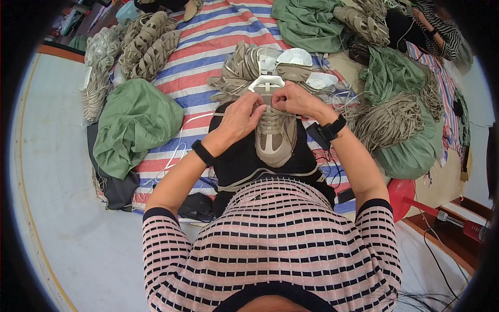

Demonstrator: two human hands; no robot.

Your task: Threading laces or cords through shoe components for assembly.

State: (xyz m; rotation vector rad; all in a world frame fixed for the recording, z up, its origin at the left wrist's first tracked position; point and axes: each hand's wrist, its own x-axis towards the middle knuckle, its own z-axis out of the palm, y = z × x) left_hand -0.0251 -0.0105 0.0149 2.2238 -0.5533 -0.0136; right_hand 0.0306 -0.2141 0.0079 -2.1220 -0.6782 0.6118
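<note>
On my lap lies a beige and brown sneaker upper [274, 143], toe toward me, its laces crossed over the front. My left hand [241, 114] is closed in a pinch on the shoelace at the left of the top eyelets; a pale strand trails away to the left. Across from it, my right hand [299, 100] pinches the lace beside the tongue [266, 93], its fingertips partly hiding the hold. The white-lined collar opening [267, 81] shows just beyond both hands. Several similar shoe uppers [241, 67] lie in a pile right behind it.
A striped sheet [200, 57] covers the floor. Bundled uppers [150, 44] and a green cloth sack [136, 122] sit left. At right are a heap of beige laces [390, 122], green sacks [408, 156] and a red stool-like object [401, 200]. Another person [436, 31] sits far right.
</note>
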